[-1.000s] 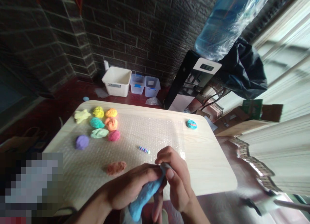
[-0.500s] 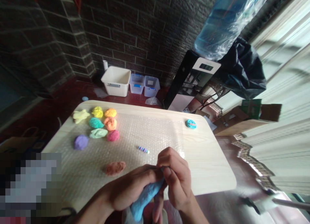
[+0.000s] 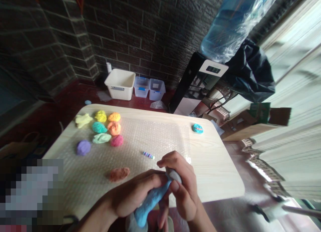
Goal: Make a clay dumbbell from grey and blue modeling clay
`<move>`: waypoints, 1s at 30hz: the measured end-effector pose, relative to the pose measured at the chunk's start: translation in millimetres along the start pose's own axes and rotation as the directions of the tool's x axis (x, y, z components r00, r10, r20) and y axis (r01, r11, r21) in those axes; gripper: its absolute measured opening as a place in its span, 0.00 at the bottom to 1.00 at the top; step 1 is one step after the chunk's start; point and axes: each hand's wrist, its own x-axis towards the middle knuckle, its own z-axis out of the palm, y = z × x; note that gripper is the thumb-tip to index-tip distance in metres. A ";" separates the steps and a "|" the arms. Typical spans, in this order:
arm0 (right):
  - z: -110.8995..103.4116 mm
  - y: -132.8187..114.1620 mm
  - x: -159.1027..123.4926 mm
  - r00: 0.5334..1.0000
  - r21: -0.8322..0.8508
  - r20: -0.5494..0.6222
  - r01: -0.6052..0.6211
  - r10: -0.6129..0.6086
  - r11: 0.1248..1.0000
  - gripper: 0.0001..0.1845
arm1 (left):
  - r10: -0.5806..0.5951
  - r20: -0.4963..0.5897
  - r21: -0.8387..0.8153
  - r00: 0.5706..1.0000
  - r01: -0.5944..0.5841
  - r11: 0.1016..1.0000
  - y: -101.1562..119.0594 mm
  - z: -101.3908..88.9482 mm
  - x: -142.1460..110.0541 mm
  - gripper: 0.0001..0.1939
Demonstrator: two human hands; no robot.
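- Head view: a blue lump (image 3: 151, 202), apparently soft modelling material, lies at the near edge of the worktop (image 3: 215, 171), slanting between two bare hands.
- Left hand (image 3: 135, 193): fingers closed around the lump, thumb along its upper part; the underside of this grip is hidden.
- Right hand (image 3: 185, 191): fingers curled narrowly at the greyish upper end (image 3: 175, 174), thumb tip against it. Whether this end is a separate piece cannot be told.
- Handling, as judged: steady support from the left hand and small, even presses of the right thumb would suit so soft a body; a hard pinch or sharp pull could thin or tear the neck between the grips.
- Surface: bubble wrap (image 3: 150, 135) covers much of the pale worktop. On it, a brown lump (image 3: 119, 174) lies near the left wrist and a small striped rod (image 3: 148, 155) beyond the hands; a cluster of coloured lumps (image 3: 114, 128) lies toward the far left corner, and a decorated blue disc (image 3: 198, 128) at the far right.
- Room: a dark brick wall (image 3: 150, 41), a white basket (image 3: 122, 93) beside two clear boxes, a water dispenser (image 3: 188, 106) and pale curtains (image 3: 298, 151).
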 end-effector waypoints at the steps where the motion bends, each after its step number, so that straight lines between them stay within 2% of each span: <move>1: -0.3 0.1 -0.3 1.000 -0.001 0.009 0.001 -0.001 1.000 0.20 | 0.002 0.002 0.003 1.000 -0.002 1.000 -0.1 -0.3 0.0 0.26; 4: -2.8 1.1 -0.6 0.999 -0.027 0.040 0.010 -0.009 1.000 0.18 | 0.006 -0.015 0.024 1.000 -0.005 1.000 0.7 -2.6 -0.7 0.27; 8: -9.6 4.2 1.4 0.998 -0.130 0.064 -0.017 0.026 0.991 0.13 | 0.057 -0.182 0.188 0.982 -0.022 0.982 8.7 -7.0 -4.2 0.25; 11: -12.5 7.1 1.9 0.994 -0.206 0.076 -0.059 0.076 0.977 0.13 | 0.016 -0.252 0.298 0.968 0.062 0.953 19.4 -5.3 -8.0 0.22; 15: -11.3 10.9 -1.3 0.987 -0.233 0.084 -0.112 0.135 0.966 0.19 | -0.043 -0.346 0.386 0.937 0.183 0.904 28.0 0.6 -11.1 0.19; 17: -11.9 12.9 -3.0 0.977 -0.103 0.084 -0.188 0.197 0.977 0.22 | -0.047 -0.345 0.392 0.937 0.190 0.900 26.7 0.5 -11.2 0.21; 19: -14.2 14.7 -3.5 0.961 0.103 0.062 -0.276 0.271 0.956 0.28 | -0.048 -0.312 0.367 0.949 0.166 0.915 22.7 -2.2 -10.4 0.24; 21: -17.1 15.6 -2.7 0.952 0.231 0.014 -0.302 0.307 0.925 0.32 | -0.060 -0.272 0.307 0.960 0.146 0.940 18.0 -5.4 -9.1 0.26; 23: -18.5 14.8 -0.8 0.954 0.231 -0.012 -0.289 0.300 0.929 0.30 | -0.085 -0.227 0.230 0.970 0.138 0.963 14.2 -7.2 -7.5 0.26; 26: -15.3 10.8 2.6 0.961 0.169 0.031 -0.276 0.275 0.946 0.27 | -0.089 -0.165 0.137 0.982 0.112 0.984 11.0 -6.2 -5.5 0.24; 30: -4.6 6.7 3.3 0.966 0.223 0.000 -0.253 0.259 0.942 0.26 | -0.062 -0.156 0.051 0.986 0.070 0.996 8.1 -4.6 -5.2 0.21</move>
